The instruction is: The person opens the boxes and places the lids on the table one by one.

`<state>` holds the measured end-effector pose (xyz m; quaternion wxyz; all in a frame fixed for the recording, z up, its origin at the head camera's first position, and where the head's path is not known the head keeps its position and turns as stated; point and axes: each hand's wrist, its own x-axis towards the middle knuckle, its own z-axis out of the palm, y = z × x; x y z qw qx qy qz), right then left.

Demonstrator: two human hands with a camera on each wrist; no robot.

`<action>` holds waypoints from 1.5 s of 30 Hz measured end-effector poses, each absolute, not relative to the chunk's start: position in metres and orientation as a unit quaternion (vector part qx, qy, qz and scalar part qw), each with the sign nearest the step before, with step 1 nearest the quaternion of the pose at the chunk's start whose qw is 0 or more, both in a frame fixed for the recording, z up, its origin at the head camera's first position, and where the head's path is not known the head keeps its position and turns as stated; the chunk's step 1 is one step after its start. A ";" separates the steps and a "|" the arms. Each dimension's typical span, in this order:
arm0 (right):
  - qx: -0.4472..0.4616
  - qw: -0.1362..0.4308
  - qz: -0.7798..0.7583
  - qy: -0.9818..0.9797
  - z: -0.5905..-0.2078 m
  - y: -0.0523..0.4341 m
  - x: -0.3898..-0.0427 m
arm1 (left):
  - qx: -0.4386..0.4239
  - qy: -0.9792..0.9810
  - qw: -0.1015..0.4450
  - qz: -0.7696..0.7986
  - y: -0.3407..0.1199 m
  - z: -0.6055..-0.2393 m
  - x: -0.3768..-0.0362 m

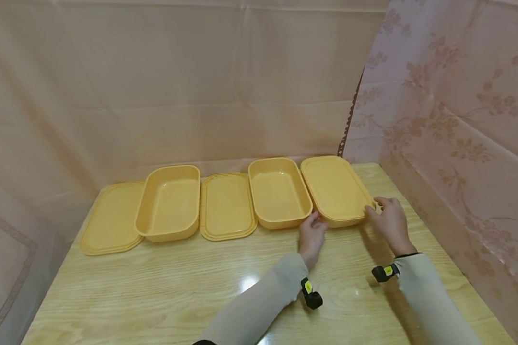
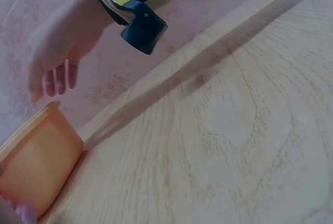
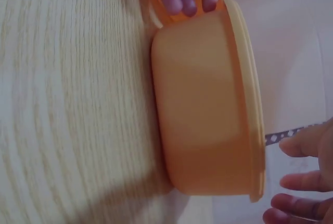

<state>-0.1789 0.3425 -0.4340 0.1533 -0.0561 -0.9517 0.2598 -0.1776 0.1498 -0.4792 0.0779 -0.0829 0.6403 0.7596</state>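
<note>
Two hands are working at the lidded box [image 1: 335,190] sitting at the right end of the row on the wooden table [image 1: 164,287]; the left hand [image 1: 311,237] is touching its near left corner with relaxed fingers; the right hand [image 1: 388,221] is resting loose fingers at its right corner; an open box [image 1: 278,191] is sitting just beside it; a loose lid [image 1: 227,206] is lying further left.

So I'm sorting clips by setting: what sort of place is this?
Probably a makeshift recording booth, not a working kitchen. A wooden table is closed in by pink draped cloth, and identical yellow containers and lids sit in a neat row.
</note>
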 end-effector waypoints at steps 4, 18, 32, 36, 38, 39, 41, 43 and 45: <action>-0.026 0.171 0.240 -0.955 -0.430 0.335 -0.178 | -0.078 0.686 0.076 0.719 0.149 -0.479 -0.177; 0.097 0.164 0.163 -0.968 -0.426 0.313 -0.184 | -0.051 0.725 0.069 0.683 0.149 -0.478 -0.183; 0.184 0.173 0.113 -0.961 -0.436 0.302 -0.179 | 0.002 0.785 0.038 0.618 0.150 -0.478 -0.183; 0.202 0.166 0.106 -0.959 -0.437 0.300 -0.177 | 0.002 0.793 0.032 0.609 0.152 -0.483 -0.185; 0.208 0.167 0.098 -0.959 -0.439 0.300 -0.177 | 0.005 0.794 0.024 0.608 0.152 -0.487 -0.186; 0.212 0.170 0.093 -0.958 -0.440 0.299 -0.176 | 0.006 0.796 0.021 0.605 0.153 -0.488 -0.186; 0.221 0.182 0.082 -0.955 -0.441 0.299 -0.176 | 0.005 0.797 0.021 0.604 0.154 -0.490 -0.187; 0.230 0.195 0.073 -0.951 -0.442 0.298 -0.176 | 0.003 0.796 0.021 0.606 0.155 -0.491 -0.187; 0.237 0.205 0.067 -0.947 -0.443 0.297 -0.176 | -0.001 0.796 0.020 0.606 0.157 -0.492 -0.187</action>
